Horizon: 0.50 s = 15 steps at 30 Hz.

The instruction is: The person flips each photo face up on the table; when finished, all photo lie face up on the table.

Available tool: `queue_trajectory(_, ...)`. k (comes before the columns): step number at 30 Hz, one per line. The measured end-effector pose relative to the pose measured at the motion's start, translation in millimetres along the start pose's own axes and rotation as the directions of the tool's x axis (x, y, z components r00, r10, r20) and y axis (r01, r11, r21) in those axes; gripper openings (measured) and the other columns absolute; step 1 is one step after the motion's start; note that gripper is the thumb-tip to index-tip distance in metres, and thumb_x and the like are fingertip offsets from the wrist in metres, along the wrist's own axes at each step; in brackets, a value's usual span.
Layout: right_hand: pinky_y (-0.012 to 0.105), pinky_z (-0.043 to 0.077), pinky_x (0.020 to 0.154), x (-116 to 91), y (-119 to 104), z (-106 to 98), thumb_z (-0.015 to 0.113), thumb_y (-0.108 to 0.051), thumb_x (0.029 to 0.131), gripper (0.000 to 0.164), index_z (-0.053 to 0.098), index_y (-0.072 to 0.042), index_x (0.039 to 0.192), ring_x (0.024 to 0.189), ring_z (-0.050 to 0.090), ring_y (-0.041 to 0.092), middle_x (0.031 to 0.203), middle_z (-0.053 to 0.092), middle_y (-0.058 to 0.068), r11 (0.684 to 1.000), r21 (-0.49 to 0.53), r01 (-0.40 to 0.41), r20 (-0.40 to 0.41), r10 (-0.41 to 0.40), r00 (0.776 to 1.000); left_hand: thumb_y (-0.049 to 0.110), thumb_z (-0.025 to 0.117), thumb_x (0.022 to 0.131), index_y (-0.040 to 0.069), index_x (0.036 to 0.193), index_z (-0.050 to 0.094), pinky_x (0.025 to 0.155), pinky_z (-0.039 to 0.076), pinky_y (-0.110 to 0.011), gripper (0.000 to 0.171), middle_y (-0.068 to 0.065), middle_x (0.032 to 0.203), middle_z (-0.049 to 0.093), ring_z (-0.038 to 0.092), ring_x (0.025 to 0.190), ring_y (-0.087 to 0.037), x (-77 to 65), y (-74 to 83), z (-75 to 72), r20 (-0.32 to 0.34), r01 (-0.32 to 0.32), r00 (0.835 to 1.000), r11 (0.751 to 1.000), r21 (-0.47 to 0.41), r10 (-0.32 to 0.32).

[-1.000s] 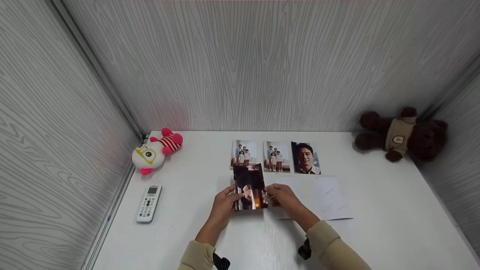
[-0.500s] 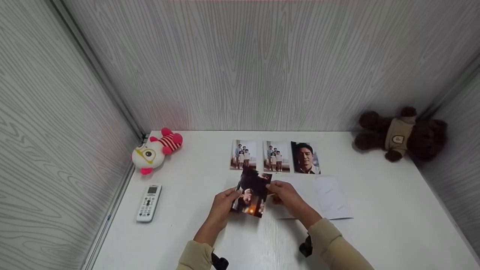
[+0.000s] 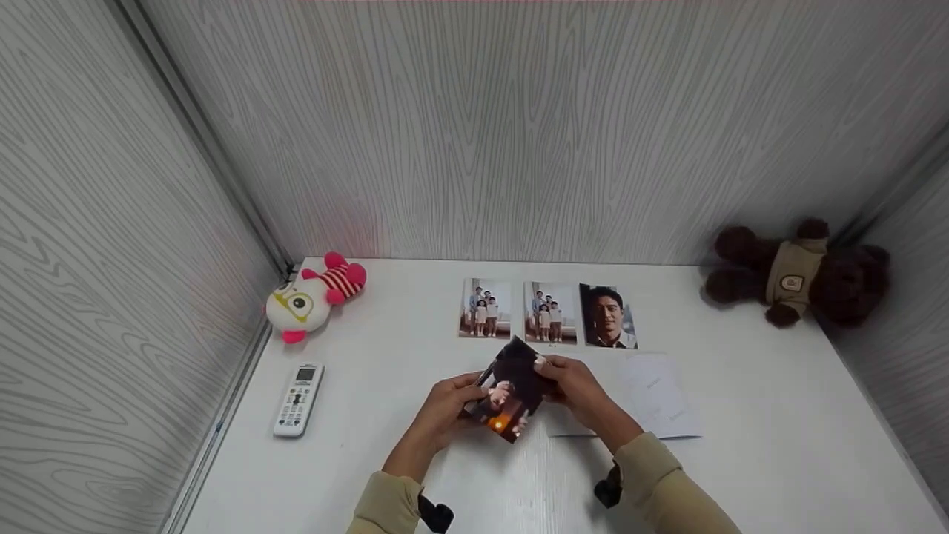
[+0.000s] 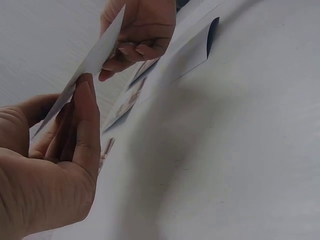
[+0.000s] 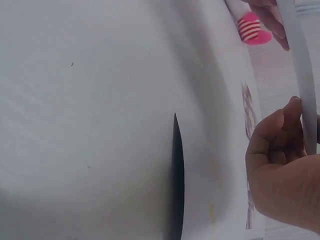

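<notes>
Both hands hold a glossy dark photo print (image 3: 519,382) above the table; it shows a person with orange lights and lies slanted in the head view. The left hand (image 3: 445,408) pinches its left edge, thumb on the picture side and fingers behind. At the upper right edge, the right hand (image 3: 578,389) grips it between thumb and fingers. Both wrist views show the print's white back (image 4: 97,57) nearly edge-on. Just beyond it lie two family photos (image 3: 485,308) and a portrait photo (image 3: 609,317) in a row.
A folded white sheet (image 3: 656,393) lies under and right of the right forearm, its near edge raised. A white remote control (image 3: 299,400) and a pink-and-white plush toy (image 3: 304,304) are at the left. A brown teddy bear (image 3: 797,274) lies at the back right.
The held photo has turned clockwise in the head view, from nearly upright to slanted, and come slightly nearer the body. Both hands keep their grip. The head view has shifted a little.
</notes>
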State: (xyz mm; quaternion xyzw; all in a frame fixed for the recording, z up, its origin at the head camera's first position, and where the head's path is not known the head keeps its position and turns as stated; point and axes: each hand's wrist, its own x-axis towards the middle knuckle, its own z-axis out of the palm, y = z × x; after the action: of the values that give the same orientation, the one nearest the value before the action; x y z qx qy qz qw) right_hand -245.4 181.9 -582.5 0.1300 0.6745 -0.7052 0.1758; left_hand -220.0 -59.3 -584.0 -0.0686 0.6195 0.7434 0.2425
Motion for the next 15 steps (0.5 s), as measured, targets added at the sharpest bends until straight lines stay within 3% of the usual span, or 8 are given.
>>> queue_trajectory(4,0.026,0.049,0.060,-0.2,-0.4,-0.4,0.064,-0.015,0.098,0.007,0.065,-0.008,0.099,0.063,0.055,0.011,0.076,0.060,-0.002,0.998,0.054,0.015,-0.021,-0.014,1.000,0.012,0.069,0.092,0.002,0.140,0.058,0.075,0.060,-0.032,0.050,-0.012,0.110,0.070,0.070,0.087,-0.019,0.5,-1.1,-2.5,-0.045,0.002,0.999,0.998,-0.064,-0.005)
queue_trajectory(8,0.025,0.050,0.059,1.0,-1.6,2.2,0.064,-0.012,0.097,0.006,0.063,-0.008,0.093,0.062,0.056,0.010,0.074,0.060,-0.002,0.994,0.105,0.021,-0.040,-0.017,0.999,0.012,0.068,0.094,0.000,0.139,0.058,0.074,0.060,-0.031,0.047,-0.008,0.104,0.072,0.072,0.084,-0.016,-0.6,-2.5,-4.6,-0.084,-0.011,0.996,0.991,-0.131,0.000)
queue_trajectory(15,0.026,0.053,0.062,2.5,-2.2,5.7,0.059,-0.010,0.100,0.006,0.060,-0.004,0.100,0.068,0.061,0.013,0.083,0.065,0.003,0.981,0.193,0.037,-0.083,-0.021,0.996,0.014,0.066,0.097,-0.003,0.138,0.054,0.080,0.061,-0.031,0.045,-0.006,0.101,0.074,0.074,0.086,-0.016,-1.4,-10.2,2.7,-0.067,-0.023,0.998,0.974,-0.224,0.008)
